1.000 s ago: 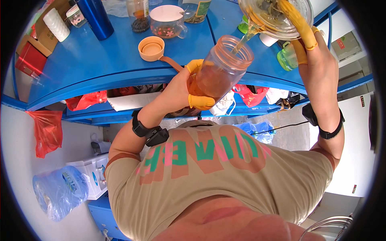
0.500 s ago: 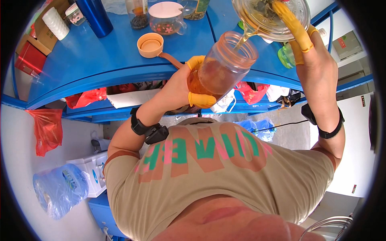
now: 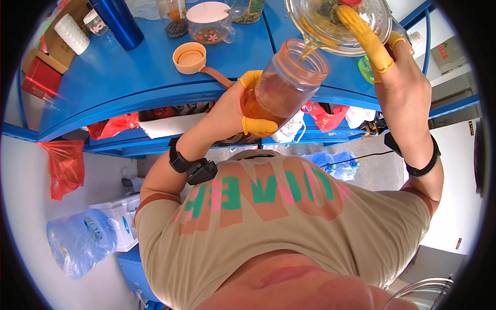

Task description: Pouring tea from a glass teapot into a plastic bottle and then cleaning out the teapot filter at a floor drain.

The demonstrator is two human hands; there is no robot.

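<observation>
My left hand (image 3: pixel 227 111), with yellow finger covers, wraps round a clear wide-mouthed bottle (image 3: pixel 294 80) part-filled with amber tea. The bottle tilts, its open mouth toward the upper right. A peach bottle cap (image 3: pixel 189 58) on a brown strap (image 3: pixel 216 76) sticks out beside that hand. Above the mouth, my right hand (image 3: pixel 403 77) grips a tipped clear glass teapot (image 3: pixel 315 28); its handle is mostly hidden. Covered fingers press on the lid near its red knob (image 3: pixel 351 2). Wet dark leaves (image 3: pixel 328 9) show inside. Amber tea (image 3: pixel 309 50) runs from the teapot's spout into the bottle.
On the blue table (image 3: pixel 124 82) stand a glass cup with pink lid (image 3: pixel 208 23), a jar of dark leaves (image 3: pixel 173 20), a blue flask (image 3: pixel 118 23), a white ribbed cylinder (image 3: pixel 71 33) and a red box (image 3: pixel 41 78). A green container (image 3: pixel 366 70) is partly hidden behind the teapot.
The teapot and my right hand have shifted slightly left, with tea still running into the bottle. My left hand keeps its hold on the bottle.
</observation>
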